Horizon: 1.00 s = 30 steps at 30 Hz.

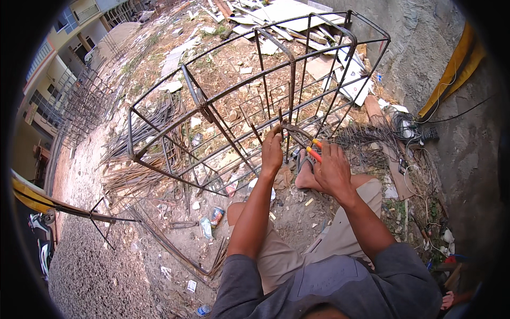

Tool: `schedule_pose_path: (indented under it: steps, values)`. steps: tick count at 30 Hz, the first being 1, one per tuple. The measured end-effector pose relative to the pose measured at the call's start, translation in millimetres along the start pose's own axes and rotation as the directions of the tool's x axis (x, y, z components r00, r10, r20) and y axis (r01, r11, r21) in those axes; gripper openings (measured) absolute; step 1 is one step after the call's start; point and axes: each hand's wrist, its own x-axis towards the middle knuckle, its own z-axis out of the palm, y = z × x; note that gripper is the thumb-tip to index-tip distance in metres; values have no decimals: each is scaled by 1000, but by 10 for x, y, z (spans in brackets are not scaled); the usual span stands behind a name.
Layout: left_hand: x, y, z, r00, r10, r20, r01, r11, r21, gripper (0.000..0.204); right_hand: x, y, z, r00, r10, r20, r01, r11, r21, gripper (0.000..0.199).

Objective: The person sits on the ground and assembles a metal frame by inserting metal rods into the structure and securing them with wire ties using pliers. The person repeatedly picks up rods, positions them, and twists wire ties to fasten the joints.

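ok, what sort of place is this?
Probably an outdoor building site: a frame of metal bars, a spread of loose rods, and scrap boards beside a rough grey wall.

Gry wall (457, 149) (rough), gravel grnd (95, 271), bldgs (93, 27)

From the left hand (272, 151), the cage (291, 80) blocks 8 through 1 o'clock except gaps between its bars, the pliers (300, 142) and right hand (333, 171) crowd 3, the foot (305, 178) stands in the way at 4, and past the knee (237, 213) toward 7 lies open, littered ground (190, 242).
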Motion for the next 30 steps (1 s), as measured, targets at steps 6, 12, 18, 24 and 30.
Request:
schedule_pose_path:
  steps: [6, 12, 18, 24, 30]
  values:
    - [-184, -355, -171, 988, -133, 79, 113, 968, 226, 50, 132, 118, 283, 609, -114, 785, -706, 374, 602, 55]
    - [-356, 127, -78, 896, -430, 112, 443, 840, -313, 46, -263, 270, 751, 608, -622, 493, -784, -570, 247, 82]
    - [-564, 89, -234, 885, -369, 283, 417, 900, -129, 37, -591, 275, 827, 578, -414, 704, -814, -362, 455, 66]
    - [-716, 39, -205, 778, -528, 339, 370, 823, 432, 26, -898, 435, 711, 498, -436, 750, -855, -392, 340, 58]
    - [-652, -523, -412, 821, -536, 194, 230, 623, 747, 27, -1255, 397, 787, 533, -115, 839, -840, -194, 507, 48]
